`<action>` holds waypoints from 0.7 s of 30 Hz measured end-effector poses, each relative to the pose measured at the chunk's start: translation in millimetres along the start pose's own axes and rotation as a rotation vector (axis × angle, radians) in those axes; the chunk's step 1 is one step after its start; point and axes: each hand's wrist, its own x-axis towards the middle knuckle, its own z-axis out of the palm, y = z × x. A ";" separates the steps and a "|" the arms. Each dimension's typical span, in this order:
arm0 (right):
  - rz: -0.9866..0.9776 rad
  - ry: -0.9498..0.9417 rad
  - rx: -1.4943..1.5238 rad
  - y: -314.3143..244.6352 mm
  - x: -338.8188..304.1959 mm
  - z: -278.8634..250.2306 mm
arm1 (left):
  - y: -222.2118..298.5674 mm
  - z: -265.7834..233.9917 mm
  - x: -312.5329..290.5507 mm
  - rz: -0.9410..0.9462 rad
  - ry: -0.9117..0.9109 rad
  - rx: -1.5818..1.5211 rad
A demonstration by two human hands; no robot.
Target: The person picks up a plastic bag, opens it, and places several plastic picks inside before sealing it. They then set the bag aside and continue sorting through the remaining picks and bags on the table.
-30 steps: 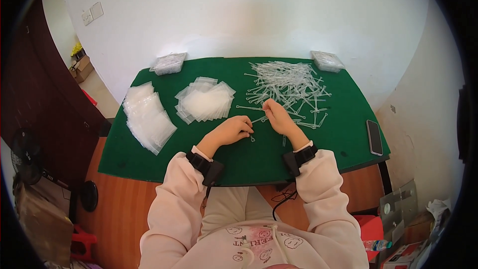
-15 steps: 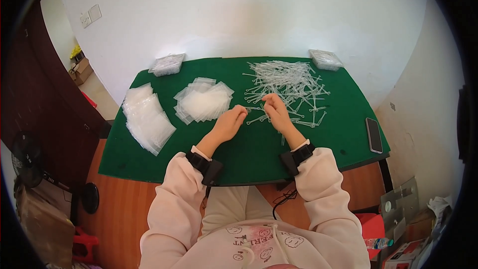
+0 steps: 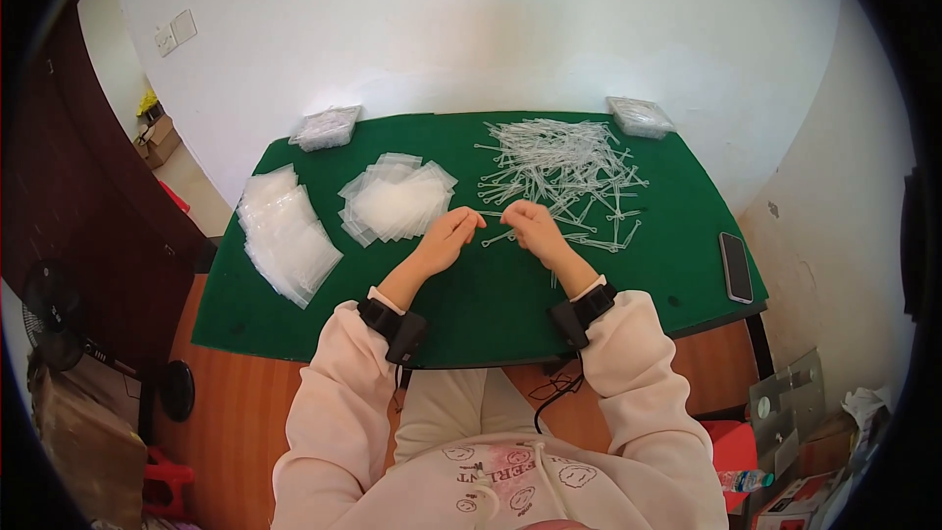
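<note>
My left hand (image 3: 449, 238) is over the middle of the green table, its thumb and fingertips pinched together. Facing it a short gap away, my right hand (image 3: 540, 234) has its fingers curled in and closed at the tips. A thin clear piece shows between the two hands, but what either pinch holds is too small to make out. Beyond and beside my right hand spreads a loose pile of clear plastic sticks (image 3: 559, 162), many with a small ring at one end. Left of my left hand lies a fanned pile of clear plastic bags (image 3: 397, 198).
A second overlapping row of clear bags (image 3: 285, 236) lies at the table's left. Clear-wrapped packs stand at the back left (image 3: 326, 128) and back right (image 3: 640, 117). A dark phone (image 3: 736, 267) lies near the right edge of the green tabletop (image 3: 481, 319). A white wall rises behind.
My right hand has come down toward me and a little left, nearer my left hand, and its fingers have curled in. My left hand has stayed nearly in place.
</note>
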 end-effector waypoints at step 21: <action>-0.083 0.422 -1.195 10.9 -4.3 -12.2 | -7.6 26.7 11.6 0.044 0.130 0.787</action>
